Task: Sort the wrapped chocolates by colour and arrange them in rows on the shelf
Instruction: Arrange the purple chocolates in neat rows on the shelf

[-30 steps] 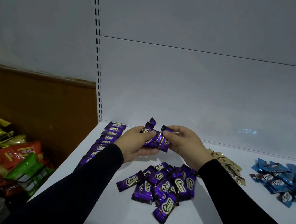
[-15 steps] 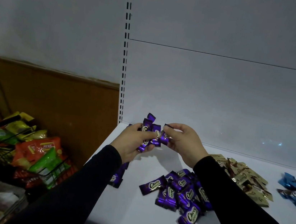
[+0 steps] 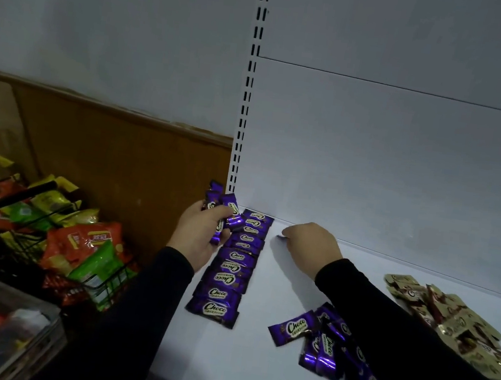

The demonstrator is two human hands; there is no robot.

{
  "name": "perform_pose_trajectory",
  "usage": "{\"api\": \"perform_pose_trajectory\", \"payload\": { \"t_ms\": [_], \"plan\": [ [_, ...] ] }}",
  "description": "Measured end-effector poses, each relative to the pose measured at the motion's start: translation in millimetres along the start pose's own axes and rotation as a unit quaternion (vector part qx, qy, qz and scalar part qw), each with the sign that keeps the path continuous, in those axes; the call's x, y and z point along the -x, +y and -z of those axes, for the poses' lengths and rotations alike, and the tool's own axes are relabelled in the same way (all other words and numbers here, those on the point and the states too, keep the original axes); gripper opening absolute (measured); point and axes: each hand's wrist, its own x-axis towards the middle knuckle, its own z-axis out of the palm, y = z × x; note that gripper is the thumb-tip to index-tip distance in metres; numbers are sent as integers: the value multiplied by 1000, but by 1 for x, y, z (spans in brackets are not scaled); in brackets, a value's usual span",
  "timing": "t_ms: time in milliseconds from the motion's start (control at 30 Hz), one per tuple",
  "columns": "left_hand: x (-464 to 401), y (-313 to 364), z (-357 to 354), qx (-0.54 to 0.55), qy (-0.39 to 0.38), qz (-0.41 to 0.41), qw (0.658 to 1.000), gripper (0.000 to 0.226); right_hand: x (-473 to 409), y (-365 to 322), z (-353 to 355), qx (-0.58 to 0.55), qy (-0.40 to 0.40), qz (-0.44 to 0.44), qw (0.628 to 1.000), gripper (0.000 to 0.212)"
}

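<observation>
In the head view our hands have parted: our left hand (image 3: 201, 240) grips a fan of purple foil-wrapped chocolates (image 3: 220, 208) at ten o'clock, over the purple row (image 3: 233, 264); our right hand (image 3: 312, 245) pinches something small and blurred on the white shelf (image 3: 251, 365), starting a second row.

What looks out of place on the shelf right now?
Only unfinished sorting. The purple row runs neatly along the shelf's left edge, but a loose purple pile lies jumbled beside the right sleeve, and the gold chocolates are heaped, not in rows. No spill or damage shows.
</observation>
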Motion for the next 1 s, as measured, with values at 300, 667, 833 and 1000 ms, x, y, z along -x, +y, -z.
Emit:
{"api": "perform_pose_trajectory", "payload": {
  "t_ms": [300,667,833,1000],
  "plan": [
    [-9,-9,-2,13,-5,10,1000,15,32,22,10,-118,-106,81,984,42],
    [-14,-9,1,27,-3,12,1000,13,7,20,9,-32,-179,80,980,60],
    [-15,-10,-1,28,-7,10,1000,11,1,33,0,-56,-159,94,981,62],
    [-16,-11,-2,27,-5,9,1000,12,-2,36,-2,-43,-155,110,981,65]
  ]
}}
